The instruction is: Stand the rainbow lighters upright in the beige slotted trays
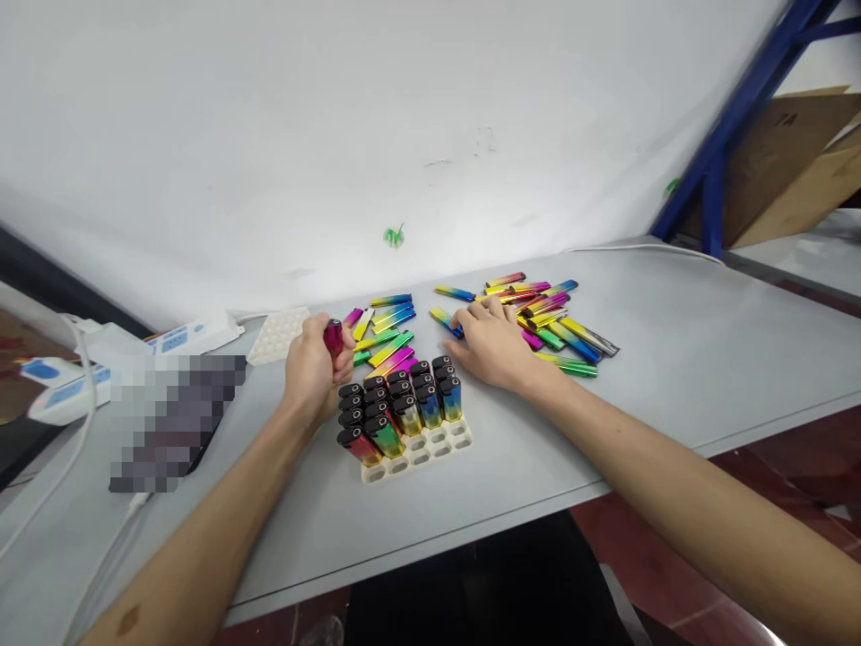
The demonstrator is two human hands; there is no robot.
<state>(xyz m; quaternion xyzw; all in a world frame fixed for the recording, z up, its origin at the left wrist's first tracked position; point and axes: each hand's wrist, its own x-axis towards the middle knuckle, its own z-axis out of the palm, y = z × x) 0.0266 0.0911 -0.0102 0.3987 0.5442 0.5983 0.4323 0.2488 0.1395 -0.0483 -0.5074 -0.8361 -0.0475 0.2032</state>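
My left hand [313, 363] is closed around a dark red lighter [334, 338], its end showing above the fingers. My right hand [494, 345] lies palm down, fingers spread, at the left edge of a pile of shiny rainbow-coloured lighter casings [582, 341]. Its fingertips partly cover some casings, and a blue-and-yellow casing [444, 320] lies by its thumb side. Between my hands, a cream tray [418, 459] holds several upright lighters [407, 415] with black tops, in rows. Its front pockets show no lighters. More shiny casings [394, 316] lie behind the tray.
A second cream tray [279, 336] lies at the back left beside white power strips [181, 337]. A phone-like dark object [178, 422], blurred out, sits at left with a white cable [111, 547]. The wall [430, 135] bounds the table's back; cardboard [780, 161] stands at right.
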